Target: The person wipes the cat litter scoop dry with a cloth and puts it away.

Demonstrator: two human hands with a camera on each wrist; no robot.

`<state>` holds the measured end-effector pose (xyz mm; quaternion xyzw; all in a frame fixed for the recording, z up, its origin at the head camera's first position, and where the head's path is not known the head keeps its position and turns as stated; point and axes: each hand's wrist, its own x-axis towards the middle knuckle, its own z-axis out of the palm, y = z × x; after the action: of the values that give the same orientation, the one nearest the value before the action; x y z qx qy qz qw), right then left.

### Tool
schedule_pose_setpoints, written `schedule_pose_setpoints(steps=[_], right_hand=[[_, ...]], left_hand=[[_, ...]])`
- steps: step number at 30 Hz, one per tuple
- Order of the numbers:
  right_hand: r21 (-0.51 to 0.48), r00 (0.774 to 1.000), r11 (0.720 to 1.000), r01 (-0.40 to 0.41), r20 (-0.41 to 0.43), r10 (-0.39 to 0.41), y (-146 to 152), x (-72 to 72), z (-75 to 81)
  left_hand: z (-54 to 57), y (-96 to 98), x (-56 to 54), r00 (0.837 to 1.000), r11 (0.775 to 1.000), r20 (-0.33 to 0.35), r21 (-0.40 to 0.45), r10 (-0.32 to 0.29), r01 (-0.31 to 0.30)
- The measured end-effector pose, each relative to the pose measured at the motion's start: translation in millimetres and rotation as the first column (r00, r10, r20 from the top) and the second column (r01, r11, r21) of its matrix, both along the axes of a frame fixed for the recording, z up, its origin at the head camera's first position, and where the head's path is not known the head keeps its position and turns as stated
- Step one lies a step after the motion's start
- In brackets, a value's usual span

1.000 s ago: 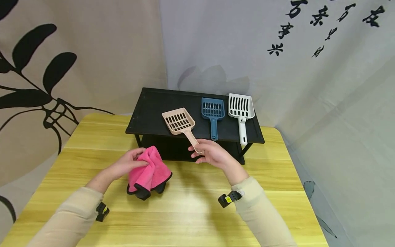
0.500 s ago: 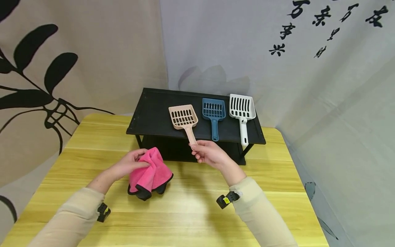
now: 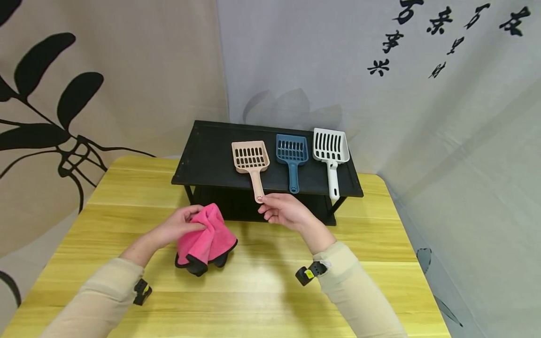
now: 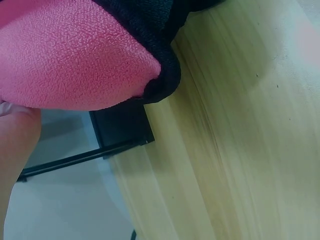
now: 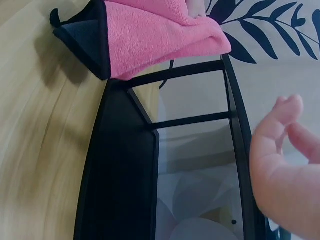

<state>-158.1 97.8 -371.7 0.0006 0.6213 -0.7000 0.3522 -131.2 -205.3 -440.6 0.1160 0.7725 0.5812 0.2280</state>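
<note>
My left hand grips a pink cloth with a black edge and dark underside, bunched up at the front left of the black rack. In the left wrist view the cloth covers most of that hand. A beige litter scoop lies on the rack top, its handle reaching past the front edge. At that handle's end, my right hand pinches with thumb and fingers. The right wrist view shows curled fingers, but no scoop. Right of it lie a blue litter scoop and a white litter scoop.
The low black rack stands at the back of the wooden table, with a lower shelf under its top. Behind hangs a pale cloth backdrop with printed leaves and characters.
The beige scoop has swung from a slant to nearly straight, its head moving right and its handle end left. My right hand shifted slightly left with it. My left hand and the cloth barely moved.
</note>
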Motion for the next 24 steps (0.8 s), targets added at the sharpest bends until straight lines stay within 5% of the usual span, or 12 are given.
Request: schedule_pose_setpoints(steps=[14, 24], right_hand=[[0.081, 0.999, 0.996, -0.033, 0.003, 0.033, -9, -5.1, -4.9], [0.067, 0.996, 0.995, 0.078, 0.029, -0.081, -23, -9.5, 0.4]], left_hand=[[-1.2, -3.9, 0.9, 1.000, 1.000, 0.018, 0.009, 0.002, -0.002], [-2.2, -6.2, 1.6, 1.000, 1.000, 0.030, 0.016, -0.002, 0.001]])
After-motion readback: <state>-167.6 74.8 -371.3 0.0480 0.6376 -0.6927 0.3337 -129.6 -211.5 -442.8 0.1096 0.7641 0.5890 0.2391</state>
